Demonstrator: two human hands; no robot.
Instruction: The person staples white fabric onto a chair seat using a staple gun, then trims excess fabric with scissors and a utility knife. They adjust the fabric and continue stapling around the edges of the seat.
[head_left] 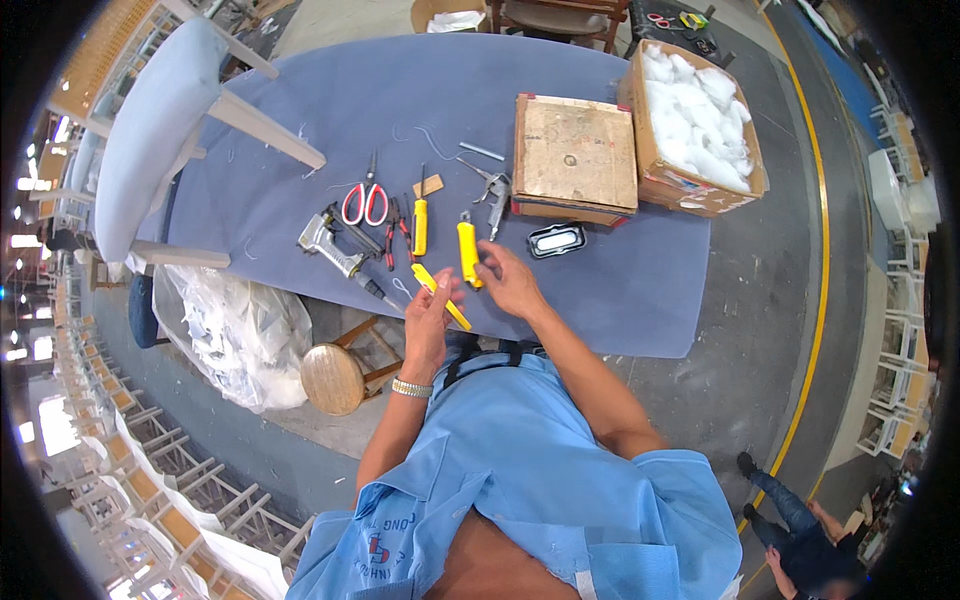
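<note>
Between its fingers my left hand [428,312] has a slim yellow utility knife [455,313], slanting across the table's near edge. Just to the right, my right hand [511,281] grips a thicker yellow utility knife [467,247] by its lower end; no bare blade can be made out on either. Beyond them lie a yellow-handled awl [420,226], red-and-black pliers [390,240], red-handled scissors [365,203] and a grey air blow gun [494,198]. A metal staple gun [330,245] with a hose lies left of my hands.
The table [350,80] has a blue-grey cover. An upholstered chair [165,110] lies tipped at its left. A closed cardboard box [573,150], a box of white stuffing [655,165] and a black-rimmed case [556,240] are at right. Below stand a stool [333,379] and plastic bag [235,335].
</note>
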